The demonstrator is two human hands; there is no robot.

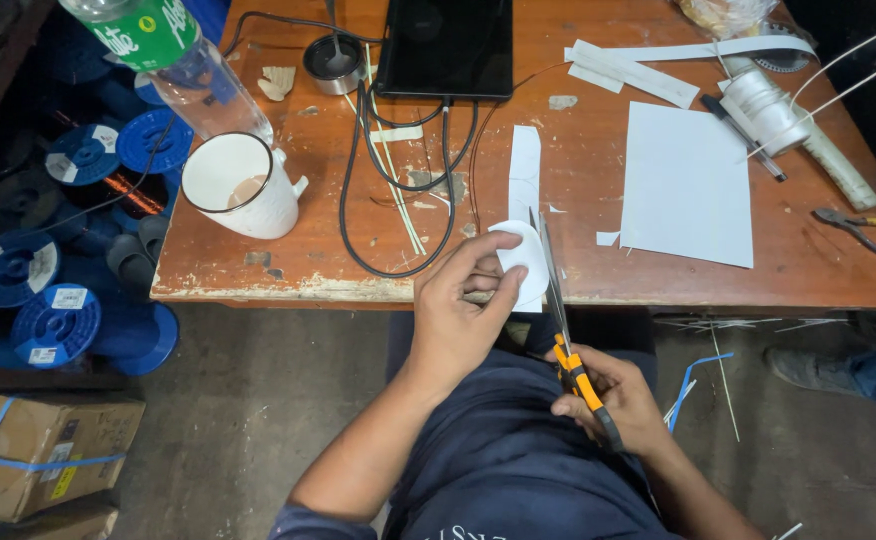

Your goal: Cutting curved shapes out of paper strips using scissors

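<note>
Left hand [455, 318] pinching white paper piece [523, 262] between thumb and fingers [486, 250], held taut off the counter [598, 190] edge; right hand [613, 400] closed around scissors [568, 340] handles, blades just right of those fingers, alongside the paper.

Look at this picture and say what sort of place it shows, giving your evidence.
Probably a small workshop. A worn wooden table holds cut white paper, cables and pliers; blue wire spools lie on the floor. The left hand holds a paper piece, the right hand scissors.

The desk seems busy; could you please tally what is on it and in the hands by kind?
Scissors: 1
Pliers: 1
Mug: 1
Bottle: 1
Tablet: 1
Paper sheet: 1
Paper piece in the left hand: 1
Total: 7
</note>
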